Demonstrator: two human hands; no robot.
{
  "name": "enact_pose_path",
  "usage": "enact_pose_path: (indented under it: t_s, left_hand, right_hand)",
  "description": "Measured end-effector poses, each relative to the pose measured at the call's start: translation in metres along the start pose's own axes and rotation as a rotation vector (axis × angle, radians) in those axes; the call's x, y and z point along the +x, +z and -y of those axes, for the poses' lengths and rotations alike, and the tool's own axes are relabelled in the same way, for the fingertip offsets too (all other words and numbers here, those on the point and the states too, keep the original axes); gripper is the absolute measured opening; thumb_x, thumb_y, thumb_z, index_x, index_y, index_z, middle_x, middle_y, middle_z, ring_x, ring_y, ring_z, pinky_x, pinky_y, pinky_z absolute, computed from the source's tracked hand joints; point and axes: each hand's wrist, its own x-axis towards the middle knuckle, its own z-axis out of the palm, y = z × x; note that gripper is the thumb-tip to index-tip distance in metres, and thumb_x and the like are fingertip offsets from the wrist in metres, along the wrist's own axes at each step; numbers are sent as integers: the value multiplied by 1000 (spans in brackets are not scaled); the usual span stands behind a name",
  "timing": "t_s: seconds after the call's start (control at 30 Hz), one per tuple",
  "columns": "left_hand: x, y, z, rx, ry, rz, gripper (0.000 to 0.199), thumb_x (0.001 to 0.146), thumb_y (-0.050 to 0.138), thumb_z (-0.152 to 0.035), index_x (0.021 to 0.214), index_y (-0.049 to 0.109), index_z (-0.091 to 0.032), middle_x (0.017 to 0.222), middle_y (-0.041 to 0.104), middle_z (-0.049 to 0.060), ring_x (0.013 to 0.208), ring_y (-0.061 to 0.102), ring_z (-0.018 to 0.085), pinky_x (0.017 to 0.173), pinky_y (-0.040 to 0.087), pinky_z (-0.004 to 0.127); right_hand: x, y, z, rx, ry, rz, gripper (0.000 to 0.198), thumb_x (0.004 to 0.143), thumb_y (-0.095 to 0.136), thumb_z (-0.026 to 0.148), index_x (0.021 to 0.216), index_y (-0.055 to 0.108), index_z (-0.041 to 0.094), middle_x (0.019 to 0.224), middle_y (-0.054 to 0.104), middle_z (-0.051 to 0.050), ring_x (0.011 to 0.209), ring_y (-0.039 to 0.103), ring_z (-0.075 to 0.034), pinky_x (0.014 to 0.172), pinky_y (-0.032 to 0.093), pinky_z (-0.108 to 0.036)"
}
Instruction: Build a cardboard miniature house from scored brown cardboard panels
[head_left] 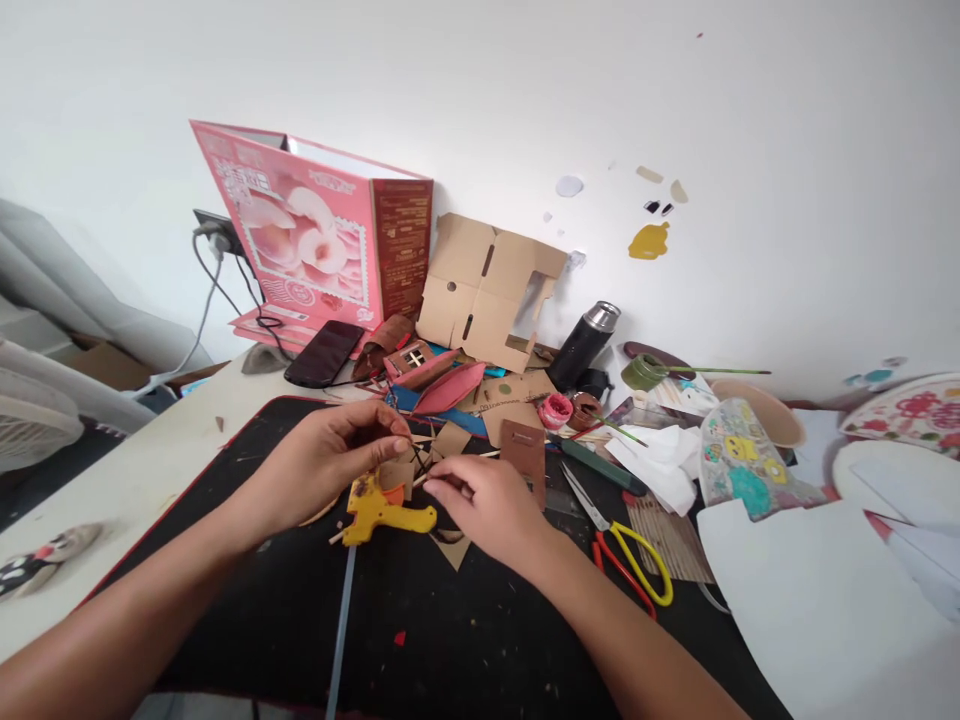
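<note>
Bare forearms (180,590) enter the head view from its lower corners, nearest the camera, and converge above a black work mat (262,630). The left hand (337,460) is curled, thumb and forefinger pinched at the upper end of a thin dark crossed piece (421,458). The right hand (487,505) is partly closed, its thumb and forefinger gripping a short pale stick (418,482). Both small pieces lie between the two hands, near mid-mat; the fine detail of their contact is too small to resolve. Just below, a yellow hot-glue gun (390,514) rests on its side, handle to the right, with a long translucent glue stick (341,630) running from it toward the lower edge. To the right of the right hand lie scissors (637,560), blades parted, with one yellow and one red handle, and, just above them, a dark green utility knife (604,466). Behind stand a pink paint pot (556,410), a black thermos (581,350) tilted to the right, and an unfolded cardboard sheet (480,285) leaning upright. At the rear left, a smartphone (325,352) lies before a pink printed box (307,235).
</note>
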Motion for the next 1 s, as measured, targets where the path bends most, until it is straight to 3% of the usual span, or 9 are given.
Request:
enact_pose_path:
  t_s: [0.2,0.37,0.7,1.0]
  left_hand:
    - [7,21,-19,275,66,294,27,100,58,-45,97,75,-23,89,76,2,78,69,19,71,53,28]
    - [17,45,-29,429,152,428,24,103,54,-40,101,73,-25,95,78,0,84,71,18,76,50,26]
    - [28,79,-39,628,276,490,20,104,57,-32,104,75,-24,100,79,2,91,73,20,78,49,29]
    - [34,92,-40,769,365,516,21,104,55,-27,106,76,-22,98,77,4,91,72,23,75,49,32]
  right_hand:
    - [-18,-32,-12,399,151,-85,19,100,65,37,95,73,21,67,65,4,59,59,-14,60,42,-26]
    - [-36,-46,-20,438,165,-124,18,98,67,38,97,71,21,66,60,6,58,55,-12,59,39,-26]
    - [-59,-48,-36,341,188,-91,12,98,67,32,96,73,22,75,66,5,65,56,-12,60,37,-25]
    - [-66,-47,-43,341,169,-82,9,98,68,29,95,71,21,76,66,5,67,58,-11,62,38,-25]
